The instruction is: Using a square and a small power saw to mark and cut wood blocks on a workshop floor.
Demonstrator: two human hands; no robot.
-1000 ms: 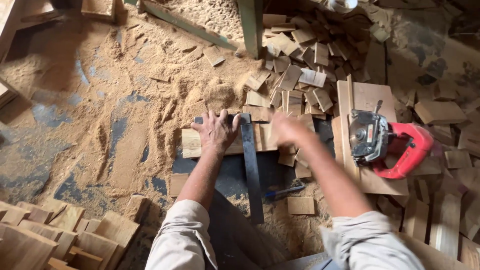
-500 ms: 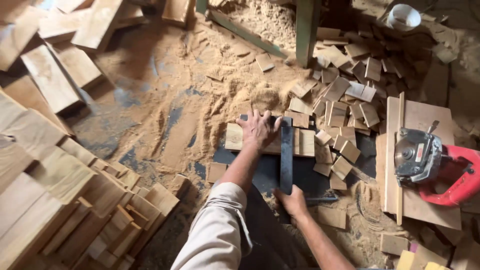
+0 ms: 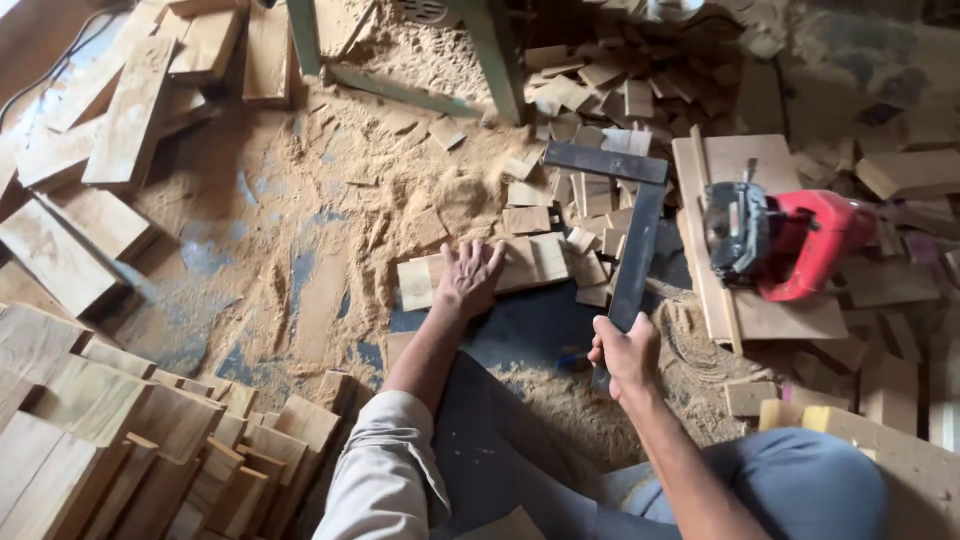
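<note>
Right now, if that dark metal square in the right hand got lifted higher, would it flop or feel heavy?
The metal square looks like flat, straight steel, so it probably stays stiff. The right hand has its grip at the blade's near end, with the crossbar far out, so it likely feels end-heavy. Its smooth faces, among loose sawdust, might be slightly slippery.

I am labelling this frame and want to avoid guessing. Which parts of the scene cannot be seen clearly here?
- Head view: the right hand covers the lower end of the metal square.
- The left hand covers the middle of the wooden board.
- The red circular saw: its blade is hidden by the guard.
- A small blue thing under the right hand is too small to identify.
- The wood stack is cut off by the lower left edge.
</note>
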